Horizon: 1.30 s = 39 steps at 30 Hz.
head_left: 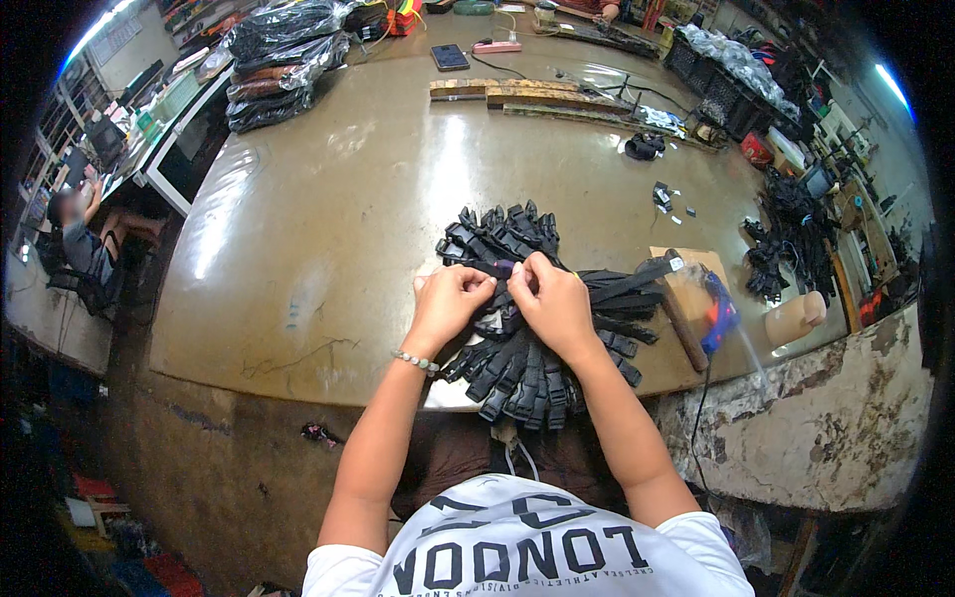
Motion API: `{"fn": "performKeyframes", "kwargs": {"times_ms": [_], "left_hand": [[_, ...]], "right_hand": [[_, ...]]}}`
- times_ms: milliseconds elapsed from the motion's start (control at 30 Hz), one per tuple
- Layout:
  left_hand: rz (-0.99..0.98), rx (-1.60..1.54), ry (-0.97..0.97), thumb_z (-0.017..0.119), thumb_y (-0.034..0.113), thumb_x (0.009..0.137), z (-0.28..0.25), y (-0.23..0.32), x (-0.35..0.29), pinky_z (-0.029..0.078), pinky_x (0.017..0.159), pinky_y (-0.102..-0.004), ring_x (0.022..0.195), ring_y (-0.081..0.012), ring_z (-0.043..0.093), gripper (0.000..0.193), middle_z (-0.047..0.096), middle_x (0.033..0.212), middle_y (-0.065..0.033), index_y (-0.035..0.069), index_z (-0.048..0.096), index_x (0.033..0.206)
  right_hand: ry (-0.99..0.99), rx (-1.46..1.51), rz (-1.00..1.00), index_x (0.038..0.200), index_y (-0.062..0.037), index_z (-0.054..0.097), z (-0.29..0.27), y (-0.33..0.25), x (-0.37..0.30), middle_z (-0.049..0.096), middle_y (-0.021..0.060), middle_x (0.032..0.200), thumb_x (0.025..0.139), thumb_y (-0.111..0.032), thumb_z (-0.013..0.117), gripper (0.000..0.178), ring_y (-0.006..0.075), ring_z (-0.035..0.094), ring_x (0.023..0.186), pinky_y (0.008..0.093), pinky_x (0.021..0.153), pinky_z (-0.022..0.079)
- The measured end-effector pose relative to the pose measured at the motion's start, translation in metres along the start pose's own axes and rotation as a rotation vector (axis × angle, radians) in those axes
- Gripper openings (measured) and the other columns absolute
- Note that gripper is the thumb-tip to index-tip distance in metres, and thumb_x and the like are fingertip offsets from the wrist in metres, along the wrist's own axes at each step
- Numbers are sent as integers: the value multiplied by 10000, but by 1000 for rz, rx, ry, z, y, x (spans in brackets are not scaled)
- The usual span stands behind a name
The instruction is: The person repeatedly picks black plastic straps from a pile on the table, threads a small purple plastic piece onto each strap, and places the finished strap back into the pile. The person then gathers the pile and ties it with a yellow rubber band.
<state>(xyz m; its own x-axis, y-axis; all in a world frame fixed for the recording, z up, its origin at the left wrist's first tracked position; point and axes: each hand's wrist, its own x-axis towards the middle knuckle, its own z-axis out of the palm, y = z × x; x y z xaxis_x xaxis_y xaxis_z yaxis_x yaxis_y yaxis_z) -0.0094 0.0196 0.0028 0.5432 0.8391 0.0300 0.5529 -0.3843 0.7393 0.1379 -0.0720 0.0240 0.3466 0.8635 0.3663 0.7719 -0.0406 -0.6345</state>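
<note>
A heap of black webbing straps with plastic buckles [527, 383] lies at the table's near edge, buckle ends fanned toward me and away from me. My left hand [453, 303], a beaded bracelet at its wrist, is closed in a pinch over the heap's left side. Close beside it my right hand [552, 303] pinches too, thumb and fingertips together. Between the fingertips runs a short black strap [494, 269], gripped from both sides. Its exact ends are hidden by my fingers. Loose strap tails [622, 289] spread out to the right of my right hand.
Right of the heap lie a brown board [696, 289], a dark rod [682, 323], a blue-red corded tool [718, 313] and a cardboard roll [796, 318]. Wooden bars [532, 95] and a phone [450, 57] lie farther back. Bagged stacks [284, 65] stand far left; a person [85, 234] sits beyond.
</note>
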Motion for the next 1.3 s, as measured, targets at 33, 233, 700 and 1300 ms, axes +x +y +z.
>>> {"fn": "performKeyframes", "kwargs": {"times_ms": [33, 233, 700, 1300], "left_hand": [[5, -5, 11, 678, 367, 850, 0, 0, 0, 359, 782, -391, 726, -208, 658, 282, 724, 798, -80, 99, 765, 867], [1, 21, 164, 654, 318, 889, 9, -1, -3, 377, 747, -355, 639, -195, 618, 267, 678, 694, -67, 59, 717, 870], [130, 119, 263, 627, 304, 911, 16, -3, -9, 365, 784, -411, 735, -247, 603, 228, 642, 725, -67, 83, 668, 877], [162, 141, 280, 570, 285, 950, 21, -11, -5, 404, 826, -462, 797, -319, 639, 238, 679, 813, -130, 60, 645, 937]], "right_hand": [[-3, -15, 18, 808, -42, 568, -2, 0, 0, 641, 168, 664, 906, -228, 592, 212, 367, 648, 628, 459, 598, 504], [-76, -3, 33, 767, -44, 583, -9, -2, 1, 642, 154, 661, 887, -260, 608, 249, 353, 649, 623, 443, 593, 504], [-137, -69, 75, 774, -59, 634, -12, -7, 8, 652, 157, 685, 847, -314, 630, 266, 368, 650, 658, 443, 619, 509], [-271, -116, 139, 830, -90, 692, -9, 0, 17, 697, 159, 818, 836, -381, 623, 299, 365, 676, 786, 471, 717, 532]]}}
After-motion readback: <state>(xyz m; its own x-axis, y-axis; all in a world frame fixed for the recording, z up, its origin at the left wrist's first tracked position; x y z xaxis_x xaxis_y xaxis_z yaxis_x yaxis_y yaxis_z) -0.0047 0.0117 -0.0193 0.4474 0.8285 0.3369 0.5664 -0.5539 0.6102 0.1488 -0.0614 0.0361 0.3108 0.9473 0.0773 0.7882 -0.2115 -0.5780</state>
